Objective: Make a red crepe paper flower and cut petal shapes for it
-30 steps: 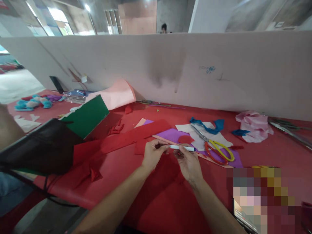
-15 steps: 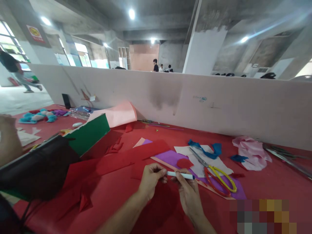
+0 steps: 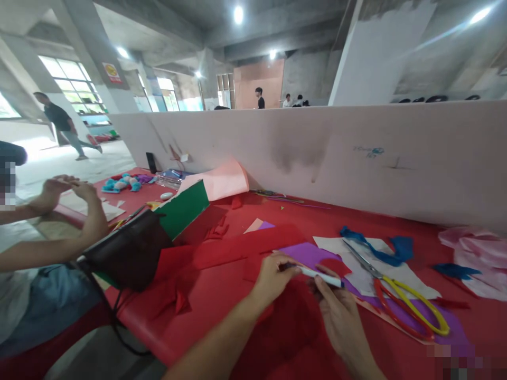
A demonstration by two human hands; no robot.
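My left hand (image 3: 273,277) pinches one end of a white marker pen (image 3: 322,275). At the pen's dark blue end, my right hand (image 3: 338,303) grips it between thumb and fingers. The pen is nearly level, above red fabric or paper (image 3: 289,316) on the table. Just beyond lie a purple sheet (image 3: 303,253) and a red rounded piece (image 3: 336,265). Scissors (image 3: 378,274) with one red and one yellow handle rest on a white sheet (image 3: 414,279), right of my right hand. A blue scrap (image 3: 402,250) lies by the blades.
A brown bag (image 3: 127,253) and green board (image 3: 184,208) stand at left, with a co-worker's raised hands (image 3: 65,192) beyond. A pale partition (image 3: 222,134) runs behind the red table. Pink crumpled fabric (image 3: 475,253) lies far right. Someone walks (image 3: 61,119) at far left.
My view has swung left, so the seated co-worker shows more fully and the table things appear farther right. Both hands still hold the marker pen, now slightly more tilted.
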